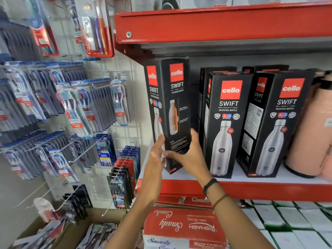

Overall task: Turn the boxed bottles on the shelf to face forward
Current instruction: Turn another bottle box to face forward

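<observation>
Our right hand [192,157] grips angled box [177,105], left hand [157,153] flat on it, neighbour box [226,126] crowding 3 o'clock.

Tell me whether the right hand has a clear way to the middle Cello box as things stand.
Probably yes, once it lets go: the right hand grips the leftmost box, and the middle box stands right beside it, front uncovered.

Leftmost Cello Swift box [177,105] stands corner-out, tilted: right hand [190,157] grips its lower end, left hand [157,153] lies flat against the side face. Middle box [227,123] and right box [282,123] face front on the white shelf [260,177], peach flask [309,133] beside them
</observation>
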